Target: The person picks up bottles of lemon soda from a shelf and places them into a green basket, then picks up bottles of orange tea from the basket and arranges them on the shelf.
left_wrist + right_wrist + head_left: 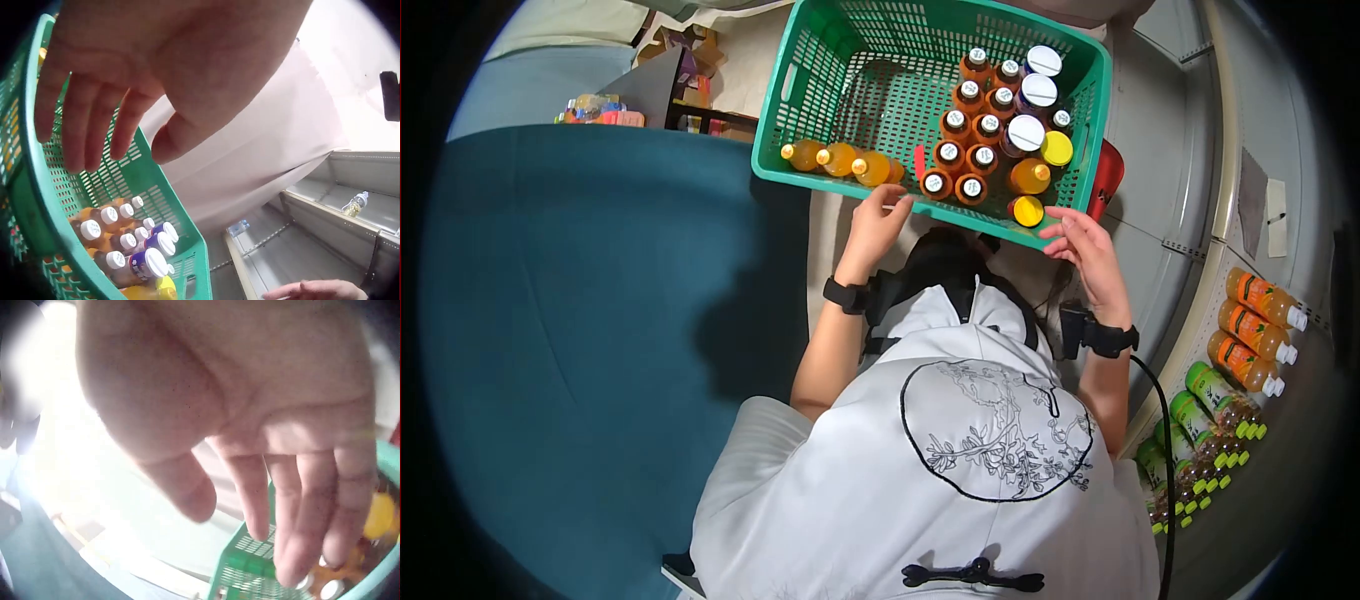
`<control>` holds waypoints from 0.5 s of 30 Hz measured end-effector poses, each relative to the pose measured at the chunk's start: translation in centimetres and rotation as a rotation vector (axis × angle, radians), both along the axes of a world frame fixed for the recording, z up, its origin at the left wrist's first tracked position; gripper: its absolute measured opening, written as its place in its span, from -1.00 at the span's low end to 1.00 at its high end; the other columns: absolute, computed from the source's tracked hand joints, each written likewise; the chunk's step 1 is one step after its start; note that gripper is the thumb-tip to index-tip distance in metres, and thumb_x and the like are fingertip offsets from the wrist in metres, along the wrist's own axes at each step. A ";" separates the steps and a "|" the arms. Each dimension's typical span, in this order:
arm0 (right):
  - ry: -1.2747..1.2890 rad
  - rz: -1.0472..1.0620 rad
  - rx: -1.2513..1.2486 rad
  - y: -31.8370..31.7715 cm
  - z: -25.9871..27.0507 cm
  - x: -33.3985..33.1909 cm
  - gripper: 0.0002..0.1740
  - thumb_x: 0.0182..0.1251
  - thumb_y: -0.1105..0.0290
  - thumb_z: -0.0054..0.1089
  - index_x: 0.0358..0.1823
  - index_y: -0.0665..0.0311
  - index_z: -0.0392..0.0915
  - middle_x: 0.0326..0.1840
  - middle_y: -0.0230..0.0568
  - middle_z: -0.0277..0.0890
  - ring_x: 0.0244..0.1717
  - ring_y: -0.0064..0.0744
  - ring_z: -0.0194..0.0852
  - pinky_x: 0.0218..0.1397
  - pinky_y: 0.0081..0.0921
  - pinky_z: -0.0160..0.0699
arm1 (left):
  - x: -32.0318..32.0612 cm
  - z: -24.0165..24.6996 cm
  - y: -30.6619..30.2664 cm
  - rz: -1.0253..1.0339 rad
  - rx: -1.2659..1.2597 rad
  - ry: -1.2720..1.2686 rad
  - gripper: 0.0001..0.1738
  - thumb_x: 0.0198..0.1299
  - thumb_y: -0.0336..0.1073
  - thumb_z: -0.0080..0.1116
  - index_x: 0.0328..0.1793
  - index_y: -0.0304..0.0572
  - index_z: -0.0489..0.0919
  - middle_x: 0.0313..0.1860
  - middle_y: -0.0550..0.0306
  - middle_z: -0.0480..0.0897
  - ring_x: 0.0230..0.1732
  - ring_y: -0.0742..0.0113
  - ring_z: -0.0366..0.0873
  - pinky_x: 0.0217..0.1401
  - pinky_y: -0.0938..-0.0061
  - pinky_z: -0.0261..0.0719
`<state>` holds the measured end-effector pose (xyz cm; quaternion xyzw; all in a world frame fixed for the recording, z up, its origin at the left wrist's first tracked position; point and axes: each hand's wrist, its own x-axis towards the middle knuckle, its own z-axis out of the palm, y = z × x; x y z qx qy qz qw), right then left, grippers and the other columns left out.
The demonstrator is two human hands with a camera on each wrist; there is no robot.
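Note:
A green plastic basket (930,207) holds bottles. Three orange bottles (837,160) lie along its near left side; amber bottles with white caps (955,125), wide white-lidded bottles (1025,133) and yellow-capped ones (1056,148) stand at its right. The left hand (877,228) is at the near rim, fingers slightly bent, nothing held. The right hand (1090,255) is by the near right corner, fingers loosely extended and empty. In the left wrist view the left hand (150,75) hangs over the basket rim (37,169); whether it touches is unclear. The right wrist view shows the right hand (250,425) with fingers apart.
A dark teal surface (600,330) fills the left side. On the right, a shelf edge (1200,290) runs beside orange-labelled bottles (1248,330) and green-labelled bottles (1190,415). Something red (1107,180) is beyond the basket's right side. A black cable (1168,450) trails from the right wrist.

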<state>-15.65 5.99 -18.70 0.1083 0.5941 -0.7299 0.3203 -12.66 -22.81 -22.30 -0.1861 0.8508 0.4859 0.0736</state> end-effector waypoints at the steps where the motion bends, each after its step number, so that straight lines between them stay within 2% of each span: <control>1: 0.003 -0.004 0.004 0.0 -0.2 -0.5 -0.68 0.23 0.28 -0.12 -0.07 0.30 0.38 -0.35 -0.28 0.44 -0.42 -0.61 0.36 -0.28 -0.72 0.31 | -0.4 -0.3 0.0 -0.020 -0.004 -0.029 -0.67 0.02 -0.20 0.06 -0.17 -0.32 0.47 -0.34 -0.01 0.57 -0.30 0.26 0.53 -0.23 0.48 0.44; 2: 0.003 -0.048 0.060 -0.1 -0.8 -1.0 -0.68 0.23 0.27 -0.12 -0.08 0.31 0.38 -0.36 -0.29 0.43 -0.44 -0.62 0.35 -0.30 -0.71 0.32 | -0.8 -0.7 -0.1 -0.040 -0.008 -0.061 -0.68 0.04 -0.22 0.05 -0.17 -0.31 0.48 -0.34 0.03 0.57 -0.29 0.34 0.51 -0.22 0.52 0.42; 7: -0.060 -0.182 0.196 -0.4 -2.8 -2.8 -0.68 0.22 0.24 -0.12 -0.12 0.30 0.40 -0.39 -0.30 0.42 -0.45 -0.64 0.34 -0.34 -0.71 0.32 | -3.9 -1.2 -0.6 -0.108 -0.026 -0.022 -0.67 0.05 -0.21 0.04 -0.17 -0.35 0.47 -0.34 0.01 0.57 -0.26 0.33 0.50 -0.20 0.52 0.41; 14: -0.058 -0.244 0.208 -1.5 -2.3 -3.5 -0.68 0.22 0.26 -0.12 -0.10 0.30 0.39 -0.39 -0.29 0.42 -0.46 -0.62 0.35 -0.33 -0.70 0.33 | -8.2 0.3 -1.0 -0.185 0.050 -0.027 -0.62 0.03 -0.15 0.04 -0.17 -0.35 0.48 -0.38 0.00 0.57 -0.32 0.30 0.52 -0.26 0.50 0.44; 15: -0.077 -0.247 0.204 -1.7 -2.6 -3.4 -0.68 0.22 0.26 -0.13 -0.10 0.29 0.39 -0.38 -0.29 0.43 -0.46 -0.62 0.36 -0.33 -0.69 0.33 | -8.6 -0.5 -1.2 -0.208 0.004 -0.008 -0.62 0.02 -0.14 0.03 -0.18 -0.36 0.48 -0.39 -0.04 0.57 -0.34 0.23 0.53 -0.28 0.46 0.45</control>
